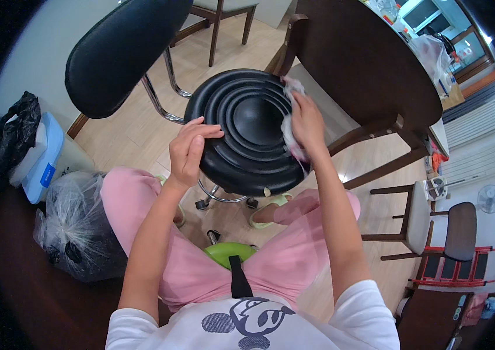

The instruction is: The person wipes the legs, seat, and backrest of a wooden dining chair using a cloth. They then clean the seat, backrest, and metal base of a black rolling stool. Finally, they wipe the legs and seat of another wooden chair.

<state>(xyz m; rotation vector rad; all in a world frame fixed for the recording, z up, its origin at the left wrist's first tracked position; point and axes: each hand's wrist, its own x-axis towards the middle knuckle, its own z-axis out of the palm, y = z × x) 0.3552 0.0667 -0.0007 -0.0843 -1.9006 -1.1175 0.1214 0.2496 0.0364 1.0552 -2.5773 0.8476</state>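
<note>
In front of my knees is a swivel stool chair with a round black padded seat [258, 120], ringed with concentric ridges. Its black backrest [125, 52] rises on chrome tubes at the upper left. My left hand [190, 153] rests on the seat's left rim, fingers apart, with nothing in it. On the opposite rim, my right hand [306, 120] presses a crumpled white and pink cloth [290, 133] against the seat's side. A small pale patch [267, 191] shows on the near rim, where the cover looks damaged or something sticks.
A dark wooden chair [361, 57] stands close on the right. On the left are a filled clear plastic bag [81, 227] and a blue-lidded bin [50, 153] with a black bag [15, 135] on top. Another chair [418, 218] and a red folding frame [453, 267] stand farther right.
</note>
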